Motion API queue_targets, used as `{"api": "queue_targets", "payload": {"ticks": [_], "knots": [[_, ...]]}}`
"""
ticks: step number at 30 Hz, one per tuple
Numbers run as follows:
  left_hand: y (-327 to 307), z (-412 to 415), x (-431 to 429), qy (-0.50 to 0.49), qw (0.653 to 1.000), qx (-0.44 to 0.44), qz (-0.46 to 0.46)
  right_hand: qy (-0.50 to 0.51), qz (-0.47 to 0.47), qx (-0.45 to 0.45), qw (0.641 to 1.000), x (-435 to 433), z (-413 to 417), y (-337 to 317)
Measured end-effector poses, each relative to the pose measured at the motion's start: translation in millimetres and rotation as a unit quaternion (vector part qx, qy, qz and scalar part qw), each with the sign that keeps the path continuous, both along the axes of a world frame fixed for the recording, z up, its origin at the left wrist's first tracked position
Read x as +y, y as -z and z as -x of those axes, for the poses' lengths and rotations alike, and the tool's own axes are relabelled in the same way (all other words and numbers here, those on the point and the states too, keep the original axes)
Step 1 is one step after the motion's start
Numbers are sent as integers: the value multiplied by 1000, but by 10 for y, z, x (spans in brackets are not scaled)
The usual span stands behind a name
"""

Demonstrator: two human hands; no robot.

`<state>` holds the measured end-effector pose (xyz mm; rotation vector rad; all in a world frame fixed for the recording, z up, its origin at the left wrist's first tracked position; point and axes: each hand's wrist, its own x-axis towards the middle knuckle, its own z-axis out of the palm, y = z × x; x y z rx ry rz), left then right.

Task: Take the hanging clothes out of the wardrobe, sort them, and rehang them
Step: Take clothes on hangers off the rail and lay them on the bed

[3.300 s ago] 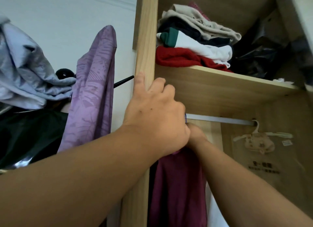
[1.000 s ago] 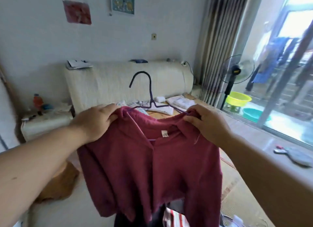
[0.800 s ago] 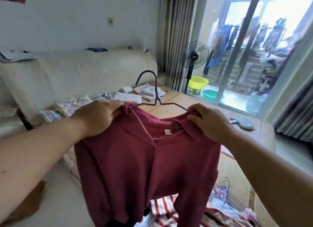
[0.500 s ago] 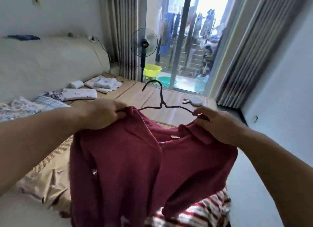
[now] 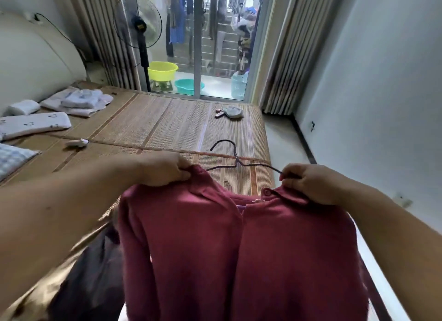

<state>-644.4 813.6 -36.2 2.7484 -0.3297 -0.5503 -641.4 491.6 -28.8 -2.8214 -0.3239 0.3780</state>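
A dark red collared shirt (image 5: 239, 249) hangs from a thin dark wire hanger (image 5: 235, 161), held up over the bed. My left hand (image 5: 165, 168) grips the shirt's left shoulder by the collar. My right hand (image 5: 308, 183) pinches the right shoulder together with the hanger's wire arm. The hanger's hook points up and away from me. The shirt's lower part runs out of view at the bottom.
A bed with a woven mat (image 5: 153, 124) lies ahead, with folded white cloths (image 5: 76, 100) and a pillow (image 5: 33, 124) at the left. A standing fan (image 5: 138, 26), basins and a glass balcony door stand beyond. A dark garment (image 5: 93, 282) lies below left. A white wall is on the right.
I have turned from the wardrobe to the bed with the red shirt on its hanger. In the last second the view swung right and tilted down; both hands keep their hold.
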Motion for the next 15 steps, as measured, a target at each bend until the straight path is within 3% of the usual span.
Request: {"api": "queue_targets", "payload": {"ticks": [15], "knots": [[2723, -1513, -450, -149, 986, 69, -11, 70, -20, 105, 992, -186, -1758, 2790]]}}
